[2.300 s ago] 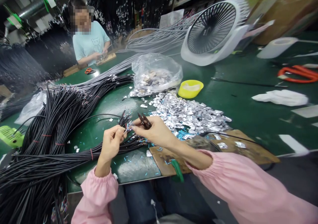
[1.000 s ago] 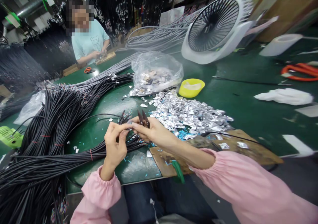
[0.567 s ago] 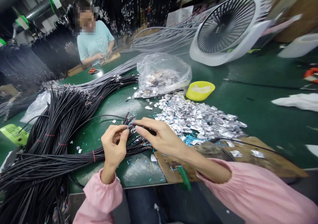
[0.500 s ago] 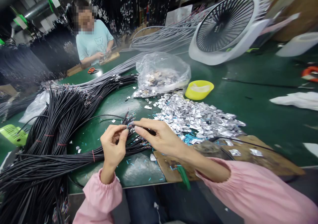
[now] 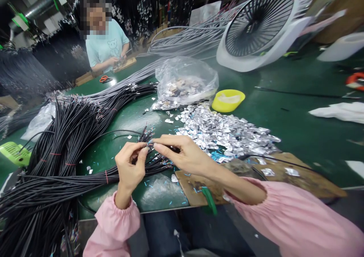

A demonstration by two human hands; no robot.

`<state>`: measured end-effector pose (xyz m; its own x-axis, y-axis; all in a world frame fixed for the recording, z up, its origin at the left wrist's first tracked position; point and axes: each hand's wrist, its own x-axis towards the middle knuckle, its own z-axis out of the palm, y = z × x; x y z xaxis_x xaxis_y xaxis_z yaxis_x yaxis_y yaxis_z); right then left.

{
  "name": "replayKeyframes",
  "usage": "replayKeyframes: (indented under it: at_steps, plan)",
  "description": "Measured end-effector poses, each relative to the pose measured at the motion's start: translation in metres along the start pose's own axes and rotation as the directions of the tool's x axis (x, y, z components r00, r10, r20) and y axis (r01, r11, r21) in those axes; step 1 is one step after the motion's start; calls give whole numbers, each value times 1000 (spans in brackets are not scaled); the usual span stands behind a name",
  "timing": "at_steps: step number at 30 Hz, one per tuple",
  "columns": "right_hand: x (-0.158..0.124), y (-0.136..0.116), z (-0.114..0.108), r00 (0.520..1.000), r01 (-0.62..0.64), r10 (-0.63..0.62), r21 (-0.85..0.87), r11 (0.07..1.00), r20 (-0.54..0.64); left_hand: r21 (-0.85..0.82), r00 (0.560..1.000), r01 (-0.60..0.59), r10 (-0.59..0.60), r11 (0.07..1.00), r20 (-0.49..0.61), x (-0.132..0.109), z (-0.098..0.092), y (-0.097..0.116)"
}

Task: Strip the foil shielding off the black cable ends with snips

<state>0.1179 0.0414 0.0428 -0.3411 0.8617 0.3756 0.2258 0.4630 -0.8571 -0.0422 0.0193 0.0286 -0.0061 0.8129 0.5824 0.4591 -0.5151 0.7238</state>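
Note:
My left hand [image 5: 131, 164] is closed in a pinch on the stripped end of a black cable, its thumb and forefinger pressed together. Coming in from the right, my right hand [image 5: 184, 154] pinches the thin wires at that same end, fingertips almost touching those of the left. The wires between the fingertips are mostly hidden. Just behind and below the hands lie the frayed, coloured ends of a black cable bundle [image 5: 85, 181], tied with a red band. A heap of silver foil scraps [image 5: 227, 131] lies beyond my right hand.
A clear plastic bag [image 5: 186, 82] of scraps and a yellow dish [image 5: 228, 100] stand behind the heap. At the back right is a white fan [image 5: 258, 25]. A worn wooden board [image 5: 298, 169] lies under my right forearm. Across the table a co-worker [image 5: 105, 46] handles something small.
Both hands stay together at the cable end, with only a slight shift of the fingertips. The view has tilted a little.

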Motion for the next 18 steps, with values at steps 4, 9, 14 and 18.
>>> replayKeyframes:
  at_steps: [4,9,14,18]
  plan:
    - [0,0,0,1000,-19,19,-10,1000,9,78,996,-86,87,993,-7,-1,0,0]
    - [0,1,-2,1000,-17,17,-5,1000,18,155,989,-143,145,978,-3,-1,0,-1]
    - [-1,3,2,999,-28,29,15,999,-33,248,983,-179,185,952,2,-1,1,-1]
    - [-3,5,8,993,-42,37,-44,998,-108,393,968,-202,244,897,-58,-2,2,0]
